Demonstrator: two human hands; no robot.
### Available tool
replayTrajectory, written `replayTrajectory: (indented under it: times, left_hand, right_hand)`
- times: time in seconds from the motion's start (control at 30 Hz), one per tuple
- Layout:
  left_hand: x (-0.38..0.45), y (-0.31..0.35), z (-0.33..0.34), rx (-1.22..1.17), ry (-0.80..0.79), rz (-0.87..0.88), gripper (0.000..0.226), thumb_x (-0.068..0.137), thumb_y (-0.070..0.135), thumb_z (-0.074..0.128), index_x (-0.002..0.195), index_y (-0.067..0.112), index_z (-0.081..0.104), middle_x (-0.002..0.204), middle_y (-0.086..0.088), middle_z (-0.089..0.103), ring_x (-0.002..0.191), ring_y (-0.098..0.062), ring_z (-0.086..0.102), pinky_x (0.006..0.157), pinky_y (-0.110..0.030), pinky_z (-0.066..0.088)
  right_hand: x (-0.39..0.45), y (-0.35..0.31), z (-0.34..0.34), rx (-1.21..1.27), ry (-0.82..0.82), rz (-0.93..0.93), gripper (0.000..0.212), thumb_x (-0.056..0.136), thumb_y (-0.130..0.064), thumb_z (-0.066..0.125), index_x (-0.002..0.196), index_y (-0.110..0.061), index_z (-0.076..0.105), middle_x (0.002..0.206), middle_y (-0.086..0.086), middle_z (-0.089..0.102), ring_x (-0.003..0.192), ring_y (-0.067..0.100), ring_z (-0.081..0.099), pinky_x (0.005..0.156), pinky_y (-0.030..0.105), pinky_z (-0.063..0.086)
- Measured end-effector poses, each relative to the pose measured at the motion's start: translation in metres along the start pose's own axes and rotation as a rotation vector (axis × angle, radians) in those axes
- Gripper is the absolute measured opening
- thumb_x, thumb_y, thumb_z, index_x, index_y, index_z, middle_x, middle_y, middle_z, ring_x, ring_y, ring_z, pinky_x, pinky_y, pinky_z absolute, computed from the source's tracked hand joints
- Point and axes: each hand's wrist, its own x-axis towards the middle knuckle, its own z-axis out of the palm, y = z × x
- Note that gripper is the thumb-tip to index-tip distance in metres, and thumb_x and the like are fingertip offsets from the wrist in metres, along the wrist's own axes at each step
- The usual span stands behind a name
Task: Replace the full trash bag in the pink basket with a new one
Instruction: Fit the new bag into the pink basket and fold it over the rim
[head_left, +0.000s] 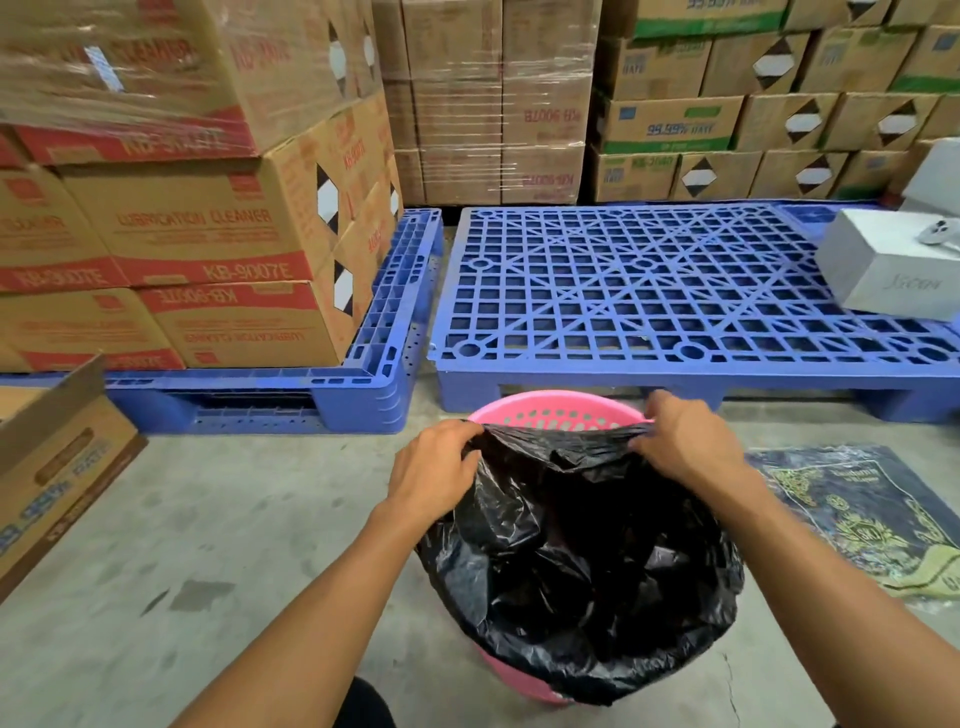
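Blue pallet (675, 291) sits right behind the pink basket (558, 410), carrying a white box (893, 270) on its right end, and stacked cartons (208, 234) fill the pallet to the left. A patterned mat (862, 514) lies on the concrete beside the basket. Black trash bag (582, 561) is draped over the basket's near rim, both hands pinching its far edge: left hand (434, 467), right hand (685, 441). Can't see what's inside.
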Motion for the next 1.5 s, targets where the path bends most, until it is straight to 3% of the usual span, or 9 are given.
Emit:
replayTrajectory:
  times: [0.13, 0.3, 0.47, 0.57, 0.67, 0.9, 1.13, 1.3, 1.5]
  left_hand:
    - [0.005, -0.001, 0.007, 0.016, 0.063, 0.085, 0.037, 0.090, 0.024, 0.056, 0.128, 0.028, 0.056, 0.126, 0.004, 0.063, 0.116, -0.023, 0.058, 0.088, -0.042, 0.053]
    - [0.013, -0.004, 0.011, 0.043, 0.100, 0.159, 0.035, 0.091, 0.025, 0.056, 0.126, 0.026, 0.058, 0.124, 0.006, 0.065, 0.117, -0.019, 0.055, 0.088, -0.036, 0.050]
    - [0.020, -0.013, 0.019, 0.122, 0.043, 0.325, 0.039, 0.089, 0.024, 0.058, 0.128, 0.021, 0.059, 0.129, 0.003, 0.062, 0.122, -0.021, 0.052, 0.103, -0.040, 0.045]
    - [0.026, -0.015, 0.022, 0.119, -0.065, 0.333, 0.050, 0.094, 0.028, 0.051, 0.143, 0.025, 0.040, 0.154, 0.003, 0.035, 0.144, -0.018, 0.027, 0.117, -0.034, 0.024]
    - [0.032, -0.020, 0.025, 0.068, -0.156, 0.309, 0.058, 0.094, 0.031, 0.050, 0.147, 0.030, 0.028, 0.161, 0.007, 0.014, 0.149, -0.015, 0.013, 0.119, -0.034, 0.021]
    - [0.048, -0.023, 0.025, -0.020, -0.216, 0.267, 0.064, 0.090, 0.037, 0.054, 0.148, 0.025, 0.030, 0.156, 0.005, 0.030, 0.144, -0.011, 0.028, 0.116, -0.030, 0.025]
    - [0.060, -0.014, 0.029, 0.013, -0.187, 0.345, 0.053, 0.094, 0.033, 0.051, 0.144, 0.029, 0.036, 0.158, 0.012, 0.022, 0.148, -0.010, 0.014, 0.118, -0.033, 0.021]
    - [0.068, -0.010, 0.029, 0.111, -0.243, 0.388, 0.050, 0.095, 0.036, 0.047, 0.143, 0.035, 0.036, 0.157, 0.019, 0.020, 0.148, -0.010, 0.012, 0.115, -0.043, 0.033]
    - [0.072, -0.008, 0.029, 0.145, -0.262, 0.368, 0.053, 0.094, 0.040, 0.046, 0.145, 0.037, 0.031, 0.157, 0.017, 0.021, 0.148, -0.009, 0.011, 0.112, -0.044, 0.036]
  right_hand:
    - [-0.007, -0.024, 0.032, -0.047, -0.123, -0.295, 0.047, 0.075, -0.014, 0.063, 0.119, -0.012, 0.045, 0.122, 0.014, 0.052, 0.106, 0.036, 0.058, 0.085, 0.045, 0.051]
    - [0.008, -0.018, 0.042, 0.118, 0.017, -0.292, 0.010, 0.080, -0.014, 0.050, 0.088, -0.011, 0.056, 0.097, 0.013, 0.061, 0.090, 0.035, 0.060, 0.070, 0.042, 0.049]
    - [0.026, -0.018, 0.036, 0.257, 0.184, -0.248, 0.016, 0.086, -0.015, 0.052, 0.097, -0.010, 0.062, 0.095, 0.010, 0.063, 0.089, 0.031, 0.059, 0.070, 0.038, 0.044]
    - [0.037, -0.021, 0.037, 0.272, 0.168, -0.235, 0.012, 0.088, -0.015, 0.051, 0.093, -0.008, 0.058, 0.095, 0.010, 0.062, 0.089, 0.031, 0.057, 0.068, 0.036, 0.042]
    - [0.044, -0.024, 0.040, 0.304, 0.163, -0.236, 0.009, 0.088, -0.018, 0.053, 0.087, -0.009, 0.053, 0.091, 0.008, 0.059, 0.085, 0.031, 0.056, 0.071, 0.041, 0.045]
    - [0.049, -0.022, 0.048, 0.367, 0.149, -0.241, 0.009, 0.085, -0.013, 0.058, 0.079, -0.009, 0.053, 0.088, 0.002, 0.049, 0.076, 0.023, 0.052, 0.070, 0.038, 0.045]
    - [0.059, -0.018, 0.053, 0.414, 0.180, -0.276, 0.013, 0.084, -0.022, 0.065, 0.083, -0.009, 0.063, 0.079, -0.003, 0.048, 0.077, 0.016, 0.050, 0.070, 0.025, 0.037]
    - [0.063, -0.018, 0.056, 0.350, 0.147, -0.348, 0.025, 0.089, -0.021, 0.058, 0.110, -0.009, 0.066, 0.108, 0.003, 0.068, 0.104, 0.020, 0.060, 0.087, 0.026, 0.043]
    - [0.067, -0.020, 0.064, 0.228, 0.021, -0.366, 0.044, 0.089, -0.020, 0.056, 0.132, -0.014, 0.050, 0.137, 0.003, 0.054, 0.128, 0.022, 0.046, 0.108, 0.036, 0.037]
